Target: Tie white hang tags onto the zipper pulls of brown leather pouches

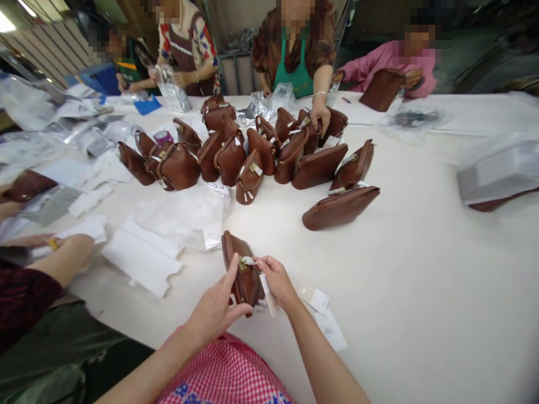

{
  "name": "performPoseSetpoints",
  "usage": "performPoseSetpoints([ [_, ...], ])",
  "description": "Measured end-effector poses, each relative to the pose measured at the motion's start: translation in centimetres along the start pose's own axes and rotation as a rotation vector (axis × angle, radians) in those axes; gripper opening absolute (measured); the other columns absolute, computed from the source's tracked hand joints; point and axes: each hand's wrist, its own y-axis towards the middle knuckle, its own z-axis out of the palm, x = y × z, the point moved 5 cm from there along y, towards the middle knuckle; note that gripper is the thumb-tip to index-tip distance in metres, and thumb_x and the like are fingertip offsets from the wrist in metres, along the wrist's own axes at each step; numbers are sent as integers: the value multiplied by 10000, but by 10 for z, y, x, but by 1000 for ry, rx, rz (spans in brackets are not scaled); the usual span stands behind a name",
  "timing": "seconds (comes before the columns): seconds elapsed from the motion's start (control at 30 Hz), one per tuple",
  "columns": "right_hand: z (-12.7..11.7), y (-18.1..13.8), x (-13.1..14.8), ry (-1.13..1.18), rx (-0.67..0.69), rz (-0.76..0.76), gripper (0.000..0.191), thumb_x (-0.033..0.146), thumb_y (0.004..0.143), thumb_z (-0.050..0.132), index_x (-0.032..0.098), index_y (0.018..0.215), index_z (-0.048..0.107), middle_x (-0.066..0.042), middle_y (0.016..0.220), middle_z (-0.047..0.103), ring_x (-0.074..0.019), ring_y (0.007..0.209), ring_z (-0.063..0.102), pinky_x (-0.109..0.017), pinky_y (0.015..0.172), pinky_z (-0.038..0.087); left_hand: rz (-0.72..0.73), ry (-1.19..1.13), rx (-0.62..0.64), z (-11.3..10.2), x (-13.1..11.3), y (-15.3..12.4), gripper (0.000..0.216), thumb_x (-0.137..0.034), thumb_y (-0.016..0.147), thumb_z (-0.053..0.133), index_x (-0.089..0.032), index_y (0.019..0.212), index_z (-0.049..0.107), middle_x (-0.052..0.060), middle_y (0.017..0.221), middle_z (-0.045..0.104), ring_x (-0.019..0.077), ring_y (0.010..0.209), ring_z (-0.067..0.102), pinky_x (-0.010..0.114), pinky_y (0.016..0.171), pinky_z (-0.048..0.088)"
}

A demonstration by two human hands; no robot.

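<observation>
A small brown leather bag (242, 272) stands tilted on the white table right in front of me, with a gold clasp (243, 264) on its face. My left hand (219, 300) is at the bag's left side, index finger and thumb spread apart, the index fingertip touching near the clasp. The thumb lies by the lower edge. My right hand (275, 278) pinches a small white strip (249, 260) at the clasp. A white card tag (268, 294) hangs beneath that hand. Loose white tags (330, 325) lie on the table to the right.
Many similar brown bags (231, 157) stand grouped across the table. Clear plastic bags (189, 210) and white paper sheets (141, 255) lie to the left. A plastic-wrapped bag (499, 174) lies far right. Co-workers stand opposite; another's arm (67, 255) reaches in from the left.
</observation>
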Motion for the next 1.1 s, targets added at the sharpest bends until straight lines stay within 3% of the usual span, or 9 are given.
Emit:
performPoseSetpoints([
  [0.1, -14, -5, 2, 10, -29, 7, 424, 588, 647, 751, 192, 791, 707, -36, 809, 747, -236, 854, 652, -356, 844, 458, 186, 479, 31, -12, -18, 13, 899, -313, 713, 814, -275, 1476, 341, 93, 1095, 620, 268, 926, 621, 374, 779, 524],
  [0.2, -37, -20, 4, 46, -102, 31, 388, 547, 684, 739, 186, 814, 687, -24, 748, 725, -201, 750, 645, -297, 692, 450, 348, 785, -48, -25, -41, 24, 615, -256, 707, 821, -225, 1269, 571, 117, 1085, 606, 309, 984, 586, 443, 840, 508],
  [0.3, -63, -40, -1, 104, -198, 56, 381, 542, 693, 727, 187, 809, 654, -9, 681, 692, -147, 575, 563, -245, 531, 358, 553, 858, -70, -26, -55, 35, 376, -200, 763, 756, -182, 1114, 622, 163, 1301, 546, 345, 1173, 509, 519, 986, 436],
  [0.43, -87, -66, -16, 190, -309, 51, 394, 552, 652, 756, 188, 742, 633, 17, 666, 628, -121, 552, 502, -227, 475, 277, 757, 857, 49, -18, -50, 50, 364, -134, 773, 712, -180, 1116, 601, 152, 1380, 528, 325, 1254, 483, 548, 1086, 344],
  [0.6, -84, -96, -23, 224, -342, 46, 380, 549, 688, 747, 183, 709, 650, 31, 573, 578, -128, 536, 476, -246, 499, 314, 608, 833, -28, -14, -39, 49, 173, -207, 820, 699, -185, 971, 620, 122, 1168, 633, 286, 1000, 595, 453, 866, 475],
  [0.77, -72, -113, -19, 178, -374, 29, 375, 547, 730, 712, 174, 760, 693, 4, 601, 642, -146, 577, 516, -268, 600, 390, 488, 743, -69, -9, -30, 32, 126, -254, 840, 693, -199, 908, 602, 72, 1043, 658, 253, 870, 569, 379, 749, 445],
  [0.87, -67, -113, -18, 189, -377, 29, 367, 543, 737, 706, 179, 782, 704, -4, 612, 658, -162, 604, 535, -274, 618, 403, 496, 713, -50, -10, -35, 31, 160, -281, 817, 703, -200, 890, 586, 69, 990, 662, 285, 916, 556, 427, 797, 431],
  [1.0, -65, -106, -22, 184, -373, 36, 334, 515, 761, 683, 181, 772, 698, 3, 596, 630, -173, 615, 540, -287, 641, 417, 640, 636, 4, -4, -61, 36, 361, -314, 773, 728, -189, 1070, 564, 106, 1159, 626, 321, 1090, 518, 549, 1004, 361],
  [1.1, -67, -102, -24, 155, -377, 29, 304, 488, 773, 660, 189, 720, 676, 10, 582, 592, -178, 609, 534, -294, 637, 426, 627, 578, 132, 9, -75, 43, 278, -220, 786, 688, -205, 1037, 570, 78, 1108, 630, 286, 1022, 537, 509, 963, 403],
])
